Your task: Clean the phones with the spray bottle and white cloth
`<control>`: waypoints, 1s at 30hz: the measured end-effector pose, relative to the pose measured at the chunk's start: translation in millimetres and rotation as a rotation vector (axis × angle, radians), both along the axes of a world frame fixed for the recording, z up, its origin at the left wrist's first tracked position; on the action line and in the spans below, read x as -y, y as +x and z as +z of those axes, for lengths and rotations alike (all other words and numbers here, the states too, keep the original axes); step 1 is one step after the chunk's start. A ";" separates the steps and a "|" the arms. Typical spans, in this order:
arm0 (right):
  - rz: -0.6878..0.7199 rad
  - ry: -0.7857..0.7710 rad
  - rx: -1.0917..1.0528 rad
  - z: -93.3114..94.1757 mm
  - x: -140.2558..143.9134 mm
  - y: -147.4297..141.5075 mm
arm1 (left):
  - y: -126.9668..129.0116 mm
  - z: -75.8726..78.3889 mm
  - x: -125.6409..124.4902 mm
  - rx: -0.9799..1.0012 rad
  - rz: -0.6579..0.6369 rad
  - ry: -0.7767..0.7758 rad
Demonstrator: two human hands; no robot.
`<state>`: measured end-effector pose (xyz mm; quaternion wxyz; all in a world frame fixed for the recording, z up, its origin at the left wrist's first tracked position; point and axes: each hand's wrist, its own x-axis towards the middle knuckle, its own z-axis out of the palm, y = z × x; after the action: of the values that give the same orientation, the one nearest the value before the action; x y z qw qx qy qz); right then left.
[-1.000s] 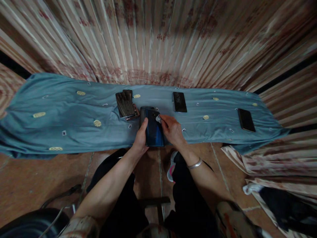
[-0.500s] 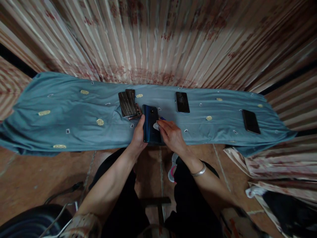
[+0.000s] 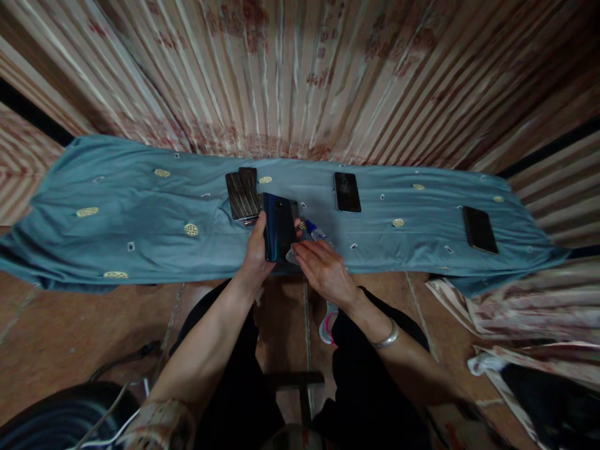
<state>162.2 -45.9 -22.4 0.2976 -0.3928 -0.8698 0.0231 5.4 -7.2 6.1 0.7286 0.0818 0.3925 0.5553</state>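
Observation:
A dark blue phone (image 3: pixel 280 228) is tilted in my left hand (image 3: pixel 256 250), its back with the camera facing me. The left thumb lies along one edge and fingertips show at the opposite edge. My right hand (image 3: pixel 325 270) pinches a small whitish cloth or wipe (image 3: pixel 291 254) against the lower right of the phone's back. Just beyond the right fingers, a small clear bottle with a blue cap (image 3: pixel 317 231) lies on the blue cloth, partly hidden by that hand.
Several phones lie on the patterned blue cloth (image 3: pixel 154 206): a stack of phones (image 3: pixel 241 195) behind my left hand, a dark phone (image 3: pixel 347 192) right of centre, another dark phone (image 3: pixel 480 229) at far right. A pleated curtain (image 3: pixel 290 81) hangs behind. A black round object (image 3: pixel 60 415) stands at lower left.
The phone has shifted slightly left and up. My right hand has slid the wipe down to the phone's lower edge, uncovering more of the blue-capped bottle.

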 end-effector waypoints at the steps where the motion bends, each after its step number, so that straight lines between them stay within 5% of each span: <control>1: 0.008 -0.008 -0.001 1.2 1.4 1.0 | -1.1 -1.2 -0.3 -0.003 -0.002 0.004; 30: 0.095 0.126 -0.011 15.6 10.4 -24.0 | 12.7 -4.6 0.2 -0.020 -0.030 -0.054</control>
<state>138.2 -56.2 -6.8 0.3250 -0.3315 -0.8856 -0.0156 18.1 -7.4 1.4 0.7348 0.0735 0.4134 0.5327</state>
